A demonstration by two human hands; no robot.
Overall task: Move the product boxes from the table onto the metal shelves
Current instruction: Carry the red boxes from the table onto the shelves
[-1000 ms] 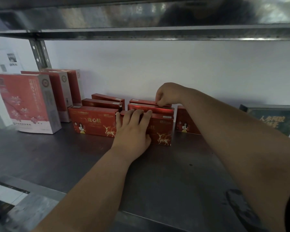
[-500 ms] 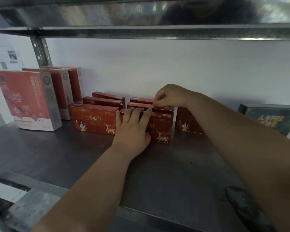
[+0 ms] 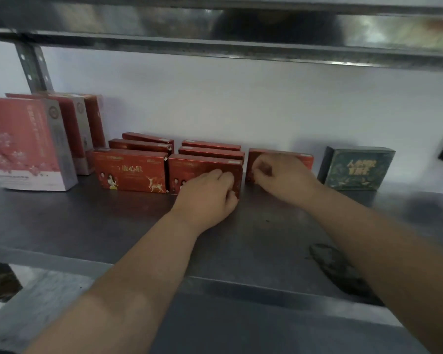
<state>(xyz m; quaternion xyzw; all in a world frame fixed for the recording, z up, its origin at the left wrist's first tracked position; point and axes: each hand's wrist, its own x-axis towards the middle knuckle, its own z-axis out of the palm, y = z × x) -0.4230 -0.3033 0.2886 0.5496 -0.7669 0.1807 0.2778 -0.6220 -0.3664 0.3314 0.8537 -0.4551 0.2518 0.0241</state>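
Observation:
Flat red product boxes stand in rows on the metal shelf [image 3: 87,226]. My left hand [image 3: 210,192] lies with curled fingers against the face of the front middle red box [image 3: 189,167], thumb near its lower right corner. To its right, my right hand [image 3: 279,177] has its fingers curled on the left half of a single red box [image 3: 292,157], which it partly hides. Another front red box [image 3: 128,172] stands at the left, and more red boxes [image 3: 210,149] are lined up behind.
Tall pink and red cartons [image 3: 28,144] stand at the shelf's left. A dark green box [image 3: 356,167] stands at the right. Another metal shelf [image 3: 241,39] runs close overhead. A white wall is behind. A dark stain [image 3: 338,272] marks the shelf's front right.
My right hand came forward and right from the rear middle box to the single red box. My left hand slid down the front box and its fingers curled.

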